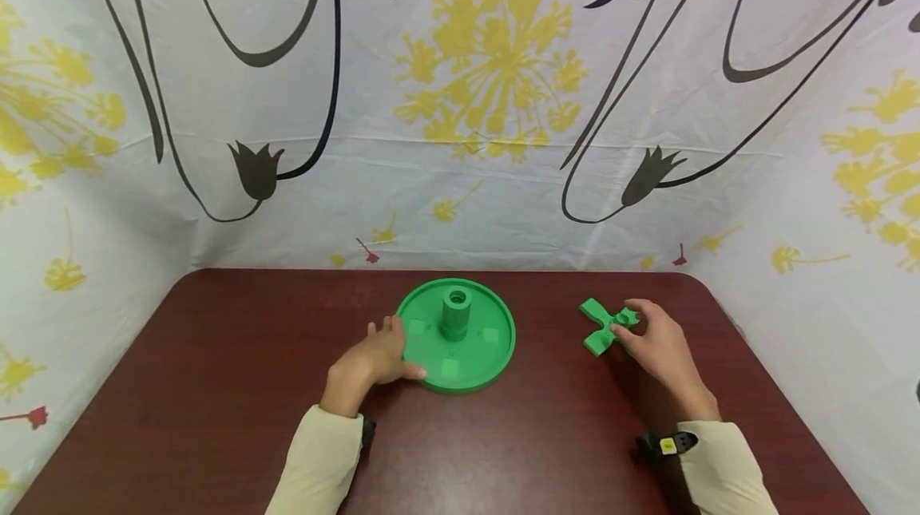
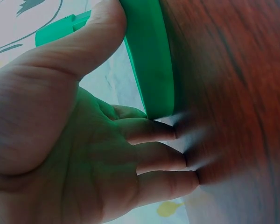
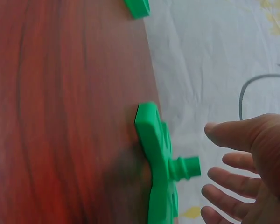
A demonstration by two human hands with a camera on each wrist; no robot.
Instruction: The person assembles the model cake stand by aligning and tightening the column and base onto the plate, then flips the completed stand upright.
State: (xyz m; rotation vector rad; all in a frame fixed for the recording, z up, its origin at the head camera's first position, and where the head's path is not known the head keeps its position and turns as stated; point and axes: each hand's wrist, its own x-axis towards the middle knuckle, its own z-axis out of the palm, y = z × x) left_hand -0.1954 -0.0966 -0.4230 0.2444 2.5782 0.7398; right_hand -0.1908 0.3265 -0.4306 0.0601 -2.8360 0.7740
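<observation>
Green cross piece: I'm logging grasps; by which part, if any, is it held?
The green cross piece is not held: the right wrist view shows a gap between its ridged stub and the right hand.

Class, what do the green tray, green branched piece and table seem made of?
Green tray: probably plastic; smooth, semi-matt, one even colour.
Green branched piece: likely plastic too; smooth, evenly coloured, with a neatly ridged stub.
Table: wood or wood-look laminate; dark grain, soft sheen.
</observation>
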